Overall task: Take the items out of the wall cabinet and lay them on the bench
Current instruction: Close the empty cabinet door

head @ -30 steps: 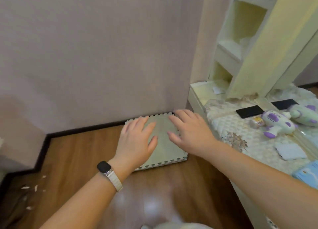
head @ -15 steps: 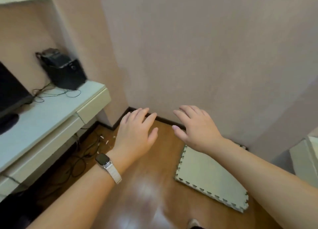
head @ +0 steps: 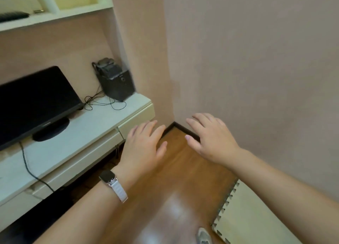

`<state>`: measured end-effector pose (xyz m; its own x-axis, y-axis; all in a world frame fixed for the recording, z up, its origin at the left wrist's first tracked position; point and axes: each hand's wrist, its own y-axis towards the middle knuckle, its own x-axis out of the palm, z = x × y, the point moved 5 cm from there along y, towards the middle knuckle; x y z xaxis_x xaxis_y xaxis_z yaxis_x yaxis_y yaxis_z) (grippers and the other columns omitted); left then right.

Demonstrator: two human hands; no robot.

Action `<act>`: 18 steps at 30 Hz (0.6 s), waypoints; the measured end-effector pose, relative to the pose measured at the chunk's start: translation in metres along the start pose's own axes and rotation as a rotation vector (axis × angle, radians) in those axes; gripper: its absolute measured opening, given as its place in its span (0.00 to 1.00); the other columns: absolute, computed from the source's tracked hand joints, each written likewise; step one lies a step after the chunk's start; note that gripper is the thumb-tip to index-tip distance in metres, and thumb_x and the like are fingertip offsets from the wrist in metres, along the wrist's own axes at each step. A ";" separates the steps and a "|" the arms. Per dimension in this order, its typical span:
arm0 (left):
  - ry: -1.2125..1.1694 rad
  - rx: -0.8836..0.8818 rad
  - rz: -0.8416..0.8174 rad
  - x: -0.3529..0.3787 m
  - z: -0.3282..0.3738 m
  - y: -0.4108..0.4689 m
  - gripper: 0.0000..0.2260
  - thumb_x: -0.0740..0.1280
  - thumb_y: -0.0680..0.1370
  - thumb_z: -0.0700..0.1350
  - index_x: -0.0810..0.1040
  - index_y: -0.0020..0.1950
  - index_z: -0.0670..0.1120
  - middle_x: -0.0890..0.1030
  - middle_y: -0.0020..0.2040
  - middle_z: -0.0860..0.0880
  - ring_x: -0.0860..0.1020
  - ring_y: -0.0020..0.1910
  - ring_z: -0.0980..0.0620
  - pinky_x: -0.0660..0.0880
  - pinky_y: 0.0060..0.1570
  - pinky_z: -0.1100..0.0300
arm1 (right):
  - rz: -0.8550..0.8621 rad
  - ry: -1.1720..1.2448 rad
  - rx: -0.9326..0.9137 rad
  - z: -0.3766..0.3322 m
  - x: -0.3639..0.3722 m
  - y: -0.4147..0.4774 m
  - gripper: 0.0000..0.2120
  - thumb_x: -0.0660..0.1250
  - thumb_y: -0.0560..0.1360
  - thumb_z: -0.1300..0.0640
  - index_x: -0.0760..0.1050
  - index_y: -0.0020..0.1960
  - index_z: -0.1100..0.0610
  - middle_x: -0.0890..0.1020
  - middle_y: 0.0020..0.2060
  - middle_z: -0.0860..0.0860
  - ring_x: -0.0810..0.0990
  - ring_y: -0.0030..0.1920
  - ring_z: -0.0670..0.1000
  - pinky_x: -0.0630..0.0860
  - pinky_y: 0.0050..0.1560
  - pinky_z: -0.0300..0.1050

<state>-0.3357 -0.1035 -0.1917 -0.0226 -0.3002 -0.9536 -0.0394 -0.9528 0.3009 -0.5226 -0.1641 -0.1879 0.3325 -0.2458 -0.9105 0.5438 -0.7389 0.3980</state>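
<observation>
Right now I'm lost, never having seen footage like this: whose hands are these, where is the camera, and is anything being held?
No machine here: a person wears a wide-angle camera on the head, looking forward and down, so the two bare arms are their own. The left hand, with a watch on its wrist, and the right hand hover over the wooden floor, fingers straight, holding nothing. On the white bench at the left stand a black monitor and a black box-shaped device with loose cables. Above it is the wall cabinet, where a dark item lies on the open shelf. A foam mat lies on the floor at lower right.
</observation>
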 end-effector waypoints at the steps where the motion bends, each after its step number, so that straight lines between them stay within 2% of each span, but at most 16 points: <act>1: 0.006 -0.005 0.002 0.003 0.001 0.016 0.22 0.61 0.77 0.57 0.71 0.70 0.52 0.73 0.69 0.48 0.69 0.69 0.46 0.62 0.69 0.47 | 0.004 0.011 -0.013 0.012 0.000 0.013 0.26 0.58 0.75 0.42 0.77 0.64 0.57 0.79 0.61 0.57 0.76 0.61 0.59 0.74 0.56 0.53; 6: 0.039 -0.063 0.050 0.000 0.005 0.092 0.23 0.60 0.76 0.57 0.72 0.69 0.51 0.73 0.69 0.47 0.69 0.68 0.46 0.64 0.68 0.47 | 0.011 0.069 -0.070 0.070 -0.002 0.084 0.26 0.58 0.75 0.42 0.76 0.66 0.57 0.78 0.63 0.56 0.74 0.64 0.58 0.74 0.58 0.55; 9: 0.103 -0.072 0.089 -0.007 -0.003 0.125 0.22 0.65 0.75 0.55 0.74 0.67 0.50 0.75 0.67 0.46 0.71 0.66 0.44 0.66 0.66 0.47 | 0.020 0.087 -0.120 0.089 -0.003 0.125 0.27 0.57 0.76 0.42 0.75 0.66 0.57 0.77 0.64 0.56 0.74 0.64 0.58 0.74 0.59 0.56; 11: 0.123 -0.087 0.113 -0.014 -0.015 0.144 0.21 0.67 0.75 0.54 0.75 0.66 0.49 0.76 0.66 0.46 0.72 0.65 0.44 0.67 0.65 0.48 | 0.028 0.106 -0.142 0.096 -0.003 0.151 0.27 0.57 0.76 0.42 0.74 0.67 0.57 0.77 0.64 0.56 0.73 0.65 0.58 0.74 0.59 0.57; 18: 0.190 -0.161 0.191 -0.040 -0.071 0.202 0.21 0.63 0.77 0.56 0.73 0.69 0.51 0.74 0.69 0.47 0.70 0.69 0.45 0.65 0.68 0.47 | 0.088 0.151 -0.218 0.088 -0.001 0.243 0.28 0.55 0.77 0.41 0.74 0.68 0.57 0.77 0.65 0.56 0.72 0.66 0.57 0.71 0.62 0.56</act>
<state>-0.2719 -0.2869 -0.0938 0.1732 -0.4628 -0.8693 0.1066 -0.8687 0.4837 -0.4588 -0.3987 -0.1006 0.4878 -0.1944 -0.8510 0.6553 -0.5625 0.5041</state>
